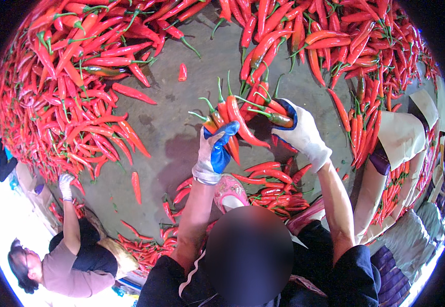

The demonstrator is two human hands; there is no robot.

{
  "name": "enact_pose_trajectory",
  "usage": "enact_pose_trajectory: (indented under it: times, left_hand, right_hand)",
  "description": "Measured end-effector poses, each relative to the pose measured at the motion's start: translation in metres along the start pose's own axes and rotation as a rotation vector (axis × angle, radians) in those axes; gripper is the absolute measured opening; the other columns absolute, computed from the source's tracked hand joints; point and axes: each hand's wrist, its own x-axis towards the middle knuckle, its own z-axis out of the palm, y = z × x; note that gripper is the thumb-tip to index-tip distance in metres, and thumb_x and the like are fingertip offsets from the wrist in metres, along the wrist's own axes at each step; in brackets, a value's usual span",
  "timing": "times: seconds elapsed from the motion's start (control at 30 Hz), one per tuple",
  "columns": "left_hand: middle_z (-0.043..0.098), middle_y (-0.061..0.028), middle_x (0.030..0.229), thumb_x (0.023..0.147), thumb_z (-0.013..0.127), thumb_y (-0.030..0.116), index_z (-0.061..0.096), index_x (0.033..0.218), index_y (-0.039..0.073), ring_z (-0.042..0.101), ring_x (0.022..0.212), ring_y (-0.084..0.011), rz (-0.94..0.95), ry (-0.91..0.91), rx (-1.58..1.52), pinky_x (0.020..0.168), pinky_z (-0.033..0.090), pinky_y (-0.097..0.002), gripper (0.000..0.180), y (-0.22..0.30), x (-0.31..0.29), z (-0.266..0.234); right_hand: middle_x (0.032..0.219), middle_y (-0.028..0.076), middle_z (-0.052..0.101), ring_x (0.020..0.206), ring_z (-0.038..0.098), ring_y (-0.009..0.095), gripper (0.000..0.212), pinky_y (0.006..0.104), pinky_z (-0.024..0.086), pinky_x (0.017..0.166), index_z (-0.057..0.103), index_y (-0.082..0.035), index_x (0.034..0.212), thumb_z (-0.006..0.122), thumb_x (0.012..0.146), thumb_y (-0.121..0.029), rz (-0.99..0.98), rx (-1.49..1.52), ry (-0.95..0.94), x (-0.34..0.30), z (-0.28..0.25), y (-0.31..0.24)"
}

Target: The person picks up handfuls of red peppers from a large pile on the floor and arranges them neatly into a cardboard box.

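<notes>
L hand (216, 151), gloved, fingers curled round sev. red chillies (224, 113), stems pointing away; R hand (300, 130), gloved, thumb & fingers closed on 2nd bunch (282, 121) incl. greenish one, just beside. Both bunches mid-view, betw. L heap (74, 87) & R heap (350, 43). Most open room: bare grey floor (163, 94) L of L hand; R side tighter, pale sack (402, 137) near edge. Loose chillies (272, 175) lie by shoe (230, 190).

This looks like a produce-handling area. Heaps of red chillies (69, 66) cover a grey floor (168, 110), with an open carton (401, 135) and a gloved co-worker (81, 280) nearby.
</notes>
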Motion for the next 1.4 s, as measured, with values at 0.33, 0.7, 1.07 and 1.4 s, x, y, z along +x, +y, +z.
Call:
enact_pose_trajectory:
  times: [0.33, 0.7, 1.07, 1.4]
  left_hand:
    - [0.069, -0.0051, 0.090, 0.070, 0.077, 0.006, 0.063, 0.116, 0.003, 0.059, 0.077, -0.0076, -0.325, -0.094, 0.671, 0.068, 0.052, -0.0271, 0.048, 0.038, -0.016, 0.066]
    - [0.060, -0.0148, 0.111, 0.070, 0.075, 0.017, 0.053, 0.123, 0.008, 0.061, 0.095, -0.0337, 0.295, -0.380, 1.751, 0.079, 0.051, -0.0419, 0.059, -0.014, 0.003, 0.115]
    - [0.065, -0.0122, 0.104, 0.062, 0.084, 0.016, 0.060, 0.116, 0.005, 0.064, 0.093, -0.0307, 0.295, -0.356, 1.441, 0.081, 0.052, -0.0412, 0.060, 0.020, -0.017, 0.055]
    - [0.068, -0.0100, 0.102, 0.074, 0.072, -0.005, 0.061, 0.116, -0.001, 0.066, 0.083, -0.0163, -0.233, 0.183, 0.286, 0.074, 0.054, -0.0297, 0.043, 0.038, -0.042, 0.026]
  right_hand:
    - [0.093, 0.007, 0.067, 0.080, 0.066, 0.020, 0.029, 0.0316, 0.054, 0.076, 0.059, 0.000, 0.111, 0.061, 0.083, -0.009, 0.324, 1.136, 0.155, -0.038, -0.048, 0.067]
    - [0.107, 0.013, 0.066, 0.097, 0.064, 0.026, 0.032, 0.0381, 0.052, 0.087, 0.061, -0.001, 0.113, 0.057, 0.086, -0.018, 0.270, 1.297, 0.327, -0.040, -0.077, 0.106]
    - [0.104, 0.008, 0.067, 0.095, 0.065, 0.020, 0.051, 0.0320, 0.049, 0.088, 0.058, 0.001, 0.120, 0.074, 0.073, -0.010, 0.029, 0.299, 0.172, -0.012, -0.049, 0.035]
    - [0.100, 0.018, 0.066, 0.094, 0.061, 0.038, 0.061, 0.0440, 0.049, 0.085, 0.058, -0.010, 0.123, 0.071, 0.066, -0.024, -0.182, -0.363, -0.022, 0.016, -0.010, -0.010]
